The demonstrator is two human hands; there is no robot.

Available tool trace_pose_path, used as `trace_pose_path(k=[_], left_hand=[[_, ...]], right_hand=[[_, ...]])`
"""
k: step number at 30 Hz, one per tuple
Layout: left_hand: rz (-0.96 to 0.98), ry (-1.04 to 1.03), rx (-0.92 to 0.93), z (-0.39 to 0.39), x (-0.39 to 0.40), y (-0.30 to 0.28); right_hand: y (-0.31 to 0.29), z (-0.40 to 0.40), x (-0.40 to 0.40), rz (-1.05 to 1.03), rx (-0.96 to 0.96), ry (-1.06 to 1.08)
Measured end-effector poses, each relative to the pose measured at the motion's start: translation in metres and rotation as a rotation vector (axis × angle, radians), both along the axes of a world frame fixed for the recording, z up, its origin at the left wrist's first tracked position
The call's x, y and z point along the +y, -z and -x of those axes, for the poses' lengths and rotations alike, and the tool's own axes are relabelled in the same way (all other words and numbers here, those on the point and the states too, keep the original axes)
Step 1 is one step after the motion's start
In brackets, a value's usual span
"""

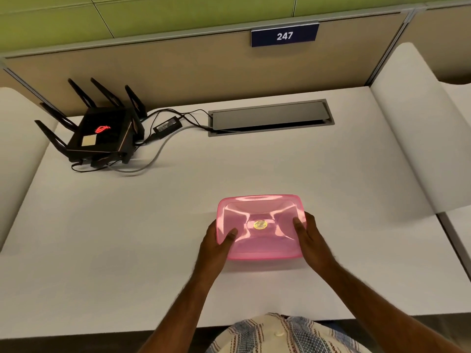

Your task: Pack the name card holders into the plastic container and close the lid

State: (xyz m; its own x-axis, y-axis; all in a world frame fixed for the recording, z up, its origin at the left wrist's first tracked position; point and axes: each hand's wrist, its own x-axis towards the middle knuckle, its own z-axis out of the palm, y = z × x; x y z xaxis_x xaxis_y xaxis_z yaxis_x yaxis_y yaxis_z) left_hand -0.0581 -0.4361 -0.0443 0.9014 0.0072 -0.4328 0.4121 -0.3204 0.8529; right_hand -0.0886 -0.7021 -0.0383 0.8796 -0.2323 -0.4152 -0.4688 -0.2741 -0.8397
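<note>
Seen from the head camera, a pink translucent plastic container (260, 226) sits on a white desk (127, 238), near its front edge, held between a person's two bare hands. The left hand (216, 244) clasps the container's left side, thumb pressed on top and the other fingers hidden round the side; the right hand (309, 238) grips the right side the same way — the container lies directly between the two palms. A round gold sticker (260, 224) shows at the container's centre; whether anything is inside cannot be told. Well apart, at the desk's far left, stands a black router (99, 135) with raised antennas, beside a power adapter (167, 126) — and a partition sign (284, 35) reads 247.
</note>
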Motion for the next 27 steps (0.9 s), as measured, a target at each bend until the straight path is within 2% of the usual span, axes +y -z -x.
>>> trace_pose_path(k=[9, 27], left_hand=[[-0.033, 0.012, -0.076, -0.042, -0.015, -0.001], [-0.088, 0.063, -0.025, -0.072, -0.012, -0.002]], right_hand=[[-0.007, -0.042, -0.013, 0.048, -0.035, 0.026], [-0.004, -0.066, -0.023, 0.029, -0.081, -0.044]])
